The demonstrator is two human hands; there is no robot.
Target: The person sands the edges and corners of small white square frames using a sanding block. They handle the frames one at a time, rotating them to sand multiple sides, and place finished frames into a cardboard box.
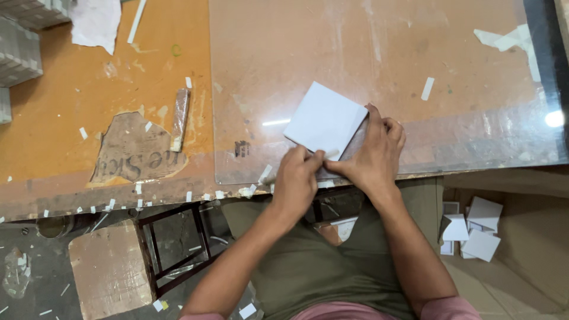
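A small square white box (pixel 325 118) lies tilted on the glass sheet (pixel 367 53) near the table's front edge. My right hand (pixel 373 154) cups its right side and near corner, fingers pressed against the edge. My left hand (pixel 296 181) pinches at the box's near corner, fingertips meeting those of the right hand. What sits between the left fingertips is too small to tell; it may be a strip of tape.
A worn orange table (pixel 89 112) carries scattered white tape bits and a small wrapped stick (pixel 179 118). Stacks of white boxes (pixel 21 50) stand at the far left. A cardboard carton (pixel 521 237) at lower right holds several white boxes (pixel 480 231). A wooden stool (pixel 160 255) stands below.
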